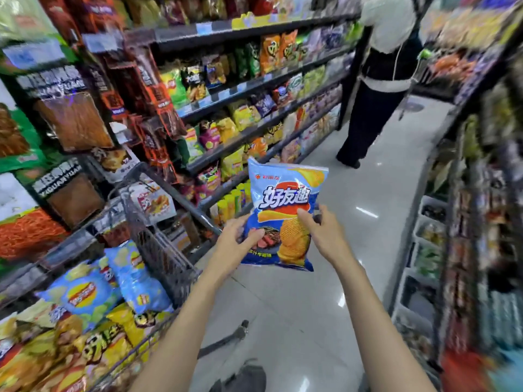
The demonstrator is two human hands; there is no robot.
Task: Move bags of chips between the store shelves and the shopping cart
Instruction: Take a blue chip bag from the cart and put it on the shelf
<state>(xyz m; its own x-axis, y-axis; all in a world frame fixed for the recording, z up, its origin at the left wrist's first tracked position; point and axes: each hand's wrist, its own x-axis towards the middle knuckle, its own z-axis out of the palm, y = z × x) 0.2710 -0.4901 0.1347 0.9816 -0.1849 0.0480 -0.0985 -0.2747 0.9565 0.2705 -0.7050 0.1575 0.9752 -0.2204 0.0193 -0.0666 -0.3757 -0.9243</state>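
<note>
A blue bag of chips with ridged chips printed on it is upright in the air over the aisle floor, held by both hands. My left hand grips its lower left edge, thumb across the front. My right hand pinches its right side at mid height. The shopping cart, dark wire mesh, stands at the lower left and holds several chip bags, among them a light blue one and yellow ones. The store shelves packed with snack bags run along the left.
A person in a pale top and dark trousers stands further down the aisle, back turned. More shelving lines the right side. The pale tiled floor runs between the two shelf rows. Canister snacks fill a low shelf behind the bag.
</note>
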